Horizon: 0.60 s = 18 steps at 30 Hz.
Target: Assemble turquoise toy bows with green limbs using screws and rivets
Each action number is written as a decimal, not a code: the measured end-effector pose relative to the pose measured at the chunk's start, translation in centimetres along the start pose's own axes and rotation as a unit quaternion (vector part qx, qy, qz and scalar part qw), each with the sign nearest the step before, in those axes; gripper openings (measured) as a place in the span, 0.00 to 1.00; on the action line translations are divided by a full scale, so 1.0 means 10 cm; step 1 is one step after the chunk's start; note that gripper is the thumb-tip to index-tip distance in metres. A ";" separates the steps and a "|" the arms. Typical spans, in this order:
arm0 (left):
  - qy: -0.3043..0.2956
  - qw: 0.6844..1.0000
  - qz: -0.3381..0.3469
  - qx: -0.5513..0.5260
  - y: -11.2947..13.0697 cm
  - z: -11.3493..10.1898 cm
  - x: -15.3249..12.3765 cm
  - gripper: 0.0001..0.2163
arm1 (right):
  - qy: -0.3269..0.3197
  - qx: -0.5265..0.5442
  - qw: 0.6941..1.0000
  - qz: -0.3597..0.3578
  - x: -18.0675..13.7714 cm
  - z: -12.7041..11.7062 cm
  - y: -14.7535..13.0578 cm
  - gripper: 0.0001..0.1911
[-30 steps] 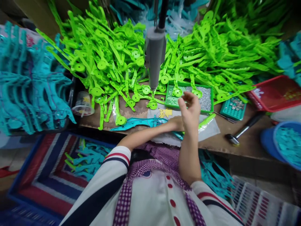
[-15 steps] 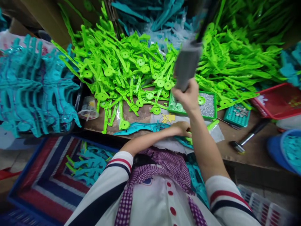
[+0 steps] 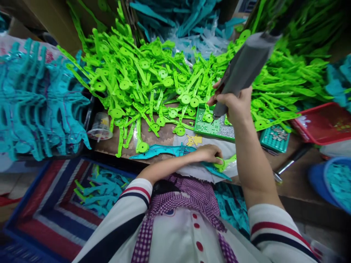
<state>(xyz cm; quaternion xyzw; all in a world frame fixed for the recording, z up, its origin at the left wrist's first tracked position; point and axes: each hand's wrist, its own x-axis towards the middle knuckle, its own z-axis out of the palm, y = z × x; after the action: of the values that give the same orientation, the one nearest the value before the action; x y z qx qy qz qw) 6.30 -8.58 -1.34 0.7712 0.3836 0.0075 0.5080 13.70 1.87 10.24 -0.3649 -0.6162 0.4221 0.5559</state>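
Note:
My right hand (image 3: pixel 240 104) is wrapped round a grey electric screwdriver (image 3: pixel 248 60), tilted, its tip pointing down at a green tray (image 3: pixel 215 135) of small silver screws. Whether the tip touches a screw I cannot tell. Low at the bench's front edge, my left hand (image 3: pixel 210 153) is closed on a lime-green plastic piece (image 3: pixel 222 165), pressing it against a long turquoise plastic part (image 3: pixel 161 150). Both lie partly on a white cloth (image 3: pixel 189 171); the fingers hide where they meet.
Lime-green pieces (image 3: pixel 124 84) are heaped along the back. Turquoise assemblies (image 3: pixel 59 109) stand stacked at left, beside a plastic cup (image 3: pixel 99 127). At right are a teal tray (image 3: pixel 274 140), a hammer (image 3: pixel 294 157), a red tray (image 3: pixel 325 136) and a blue bucket (image 3: pixel 319 179).
My right hand has swung the screwdriver from near upright to a tilt, its tip coming over the screw tray. My left hand stays on the green piece, which now shows more.

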 end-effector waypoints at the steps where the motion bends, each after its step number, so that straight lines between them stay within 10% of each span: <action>1: 0.001 1.000 -0.001 -0.001 0.00 0.00 0.00 0.14 | 0.029 0.017 0.999 0.010 0.01 0.02 0.10 0.15; 6: -0.006 1.000 -0.004 0.003 0.01 -0.01 -0.01 0.16 | 0.160 0.049 0.986 0.018 -0.14 -0.02 0.65 0.23; 18: 0.008 1.000 0.003 0.014 0.00 0.00 -0.02 0.17 | 0.175 0.074 0.982 -0.012 -0.30 -0.01 0.83 0.24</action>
<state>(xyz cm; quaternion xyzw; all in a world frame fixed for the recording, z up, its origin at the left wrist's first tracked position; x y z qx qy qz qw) 6.22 -8.72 -1.28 0.7792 0.3855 0.0093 0.4941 13.95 2.26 1.39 -0.3840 -0.4808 0.3895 0.6853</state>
